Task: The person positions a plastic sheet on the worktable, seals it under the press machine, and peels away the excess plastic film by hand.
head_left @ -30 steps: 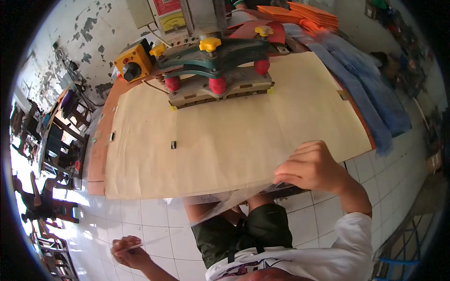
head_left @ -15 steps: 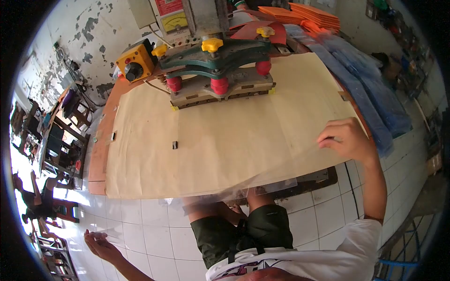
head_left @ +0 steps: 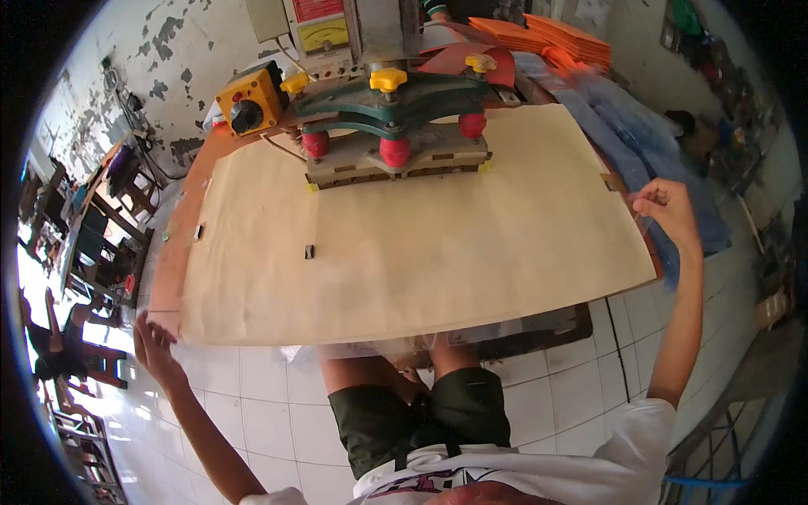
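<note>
A clear, thin plastic sheet, hard to make out, seems to stretch over the large tan sheet (head_left: pixel 421 252) on the worktable. My right hand (head_left: pixel 669 210) is closed in a pinch on the plastic at the table's right edge. Beyond the front left corner, my left hand (head_left: pixel 158 349) appears to pinch its other end; the fingers are slightly blurred. Above the back of the tan sheet stands a press head (head_left: pixel 396 160) with a green bracket, red insulators and yellow knobs. A small dark block (head_left: pixel 309 252) lies on the tan sheet.
A yellow control box (head_left: pixel 250 101) with a black knob stands at the back left. Orange folded stacks (head_left: pixel 564 42) and bluish clear plastic (head_left: pixel 648 143) lie at the back right. Clear plastic hangs under the front edge above my lap. Another person is at far left.
My left hand has risen from low left to the table's front left corner. My right hand has moved right and slightly up, past the right edge. The plastic is drawn up from my lap.
</note>
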A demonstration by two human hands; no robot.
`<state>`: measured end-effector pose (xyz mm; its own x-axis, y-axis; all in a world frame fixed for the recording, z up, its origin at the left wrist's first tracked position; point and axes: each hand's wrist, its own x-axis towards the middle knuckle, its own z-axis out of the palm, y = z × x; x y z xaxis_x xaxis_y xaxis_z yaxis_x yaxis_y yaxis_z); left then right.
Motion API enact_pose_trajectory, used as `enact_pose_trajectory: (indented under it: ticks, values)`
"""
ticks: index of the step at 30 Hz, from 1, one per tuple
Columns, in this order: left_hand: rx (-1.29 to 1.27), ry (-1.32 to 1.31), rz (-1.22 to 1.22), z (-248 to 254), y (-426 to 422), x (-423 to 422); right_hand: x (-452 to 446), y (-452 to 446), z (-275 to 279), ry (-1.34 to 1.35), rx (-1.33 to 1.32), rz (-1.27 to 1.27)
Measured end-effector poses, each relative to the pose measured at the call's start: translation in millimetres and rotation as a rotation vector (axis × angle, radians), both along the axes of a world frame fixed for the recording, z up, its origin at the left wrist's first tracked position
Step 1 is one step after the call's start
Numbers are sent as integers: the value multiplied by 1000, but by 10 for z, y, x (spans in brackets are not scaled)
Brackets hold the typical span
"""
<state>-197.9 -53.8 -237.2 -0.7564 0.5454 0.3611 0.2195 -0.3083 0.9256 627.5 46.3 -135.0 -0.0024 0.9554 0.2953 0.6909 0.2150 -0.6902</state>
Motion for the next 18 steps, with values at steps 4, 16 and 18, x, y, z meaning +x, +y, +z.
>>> enact_pose_trajectory:
  ticks: [4,16,18]
  values:
    - [-16,-27,-74,210,584,222,231,251,-206,416,133,-77]
    - [-4,-92,7,-243,1869,24,-218,1098,-719,755,258,-476]
    - [31,-65,12,-258,1831,-30,-157,1088,-739,742,295,-500]
